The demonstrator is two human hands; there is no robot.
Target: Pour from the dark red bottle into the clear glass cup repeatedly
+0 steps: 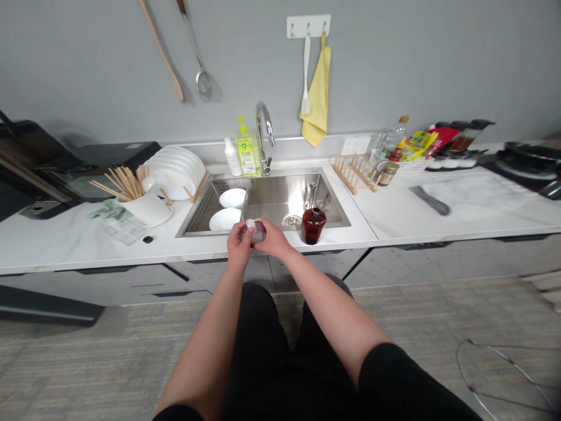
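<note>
Both my hands meet at the front edge of the steel sink [272,196]. My left hand [239,240] and my right hand [272,235] are closed together on a small clear glass object [255,229] with a pale round end. A dark red bottle [312,224] stands upright just right of my right hand, on the sink's front rim. Two white bowls [228,209] lie in the wire rack [205,204] in the sink's left part, just beyond my hands.
A faucet [264,137], a green soap bottle [248,152] and a white bottle stand behind the sink. Stacked white plates [175,169] and a white holder of chopsticks [142,202] sit left. A wooden rack [355,172], jars, packets and a dark utensil [432,200] sit right.
</note>
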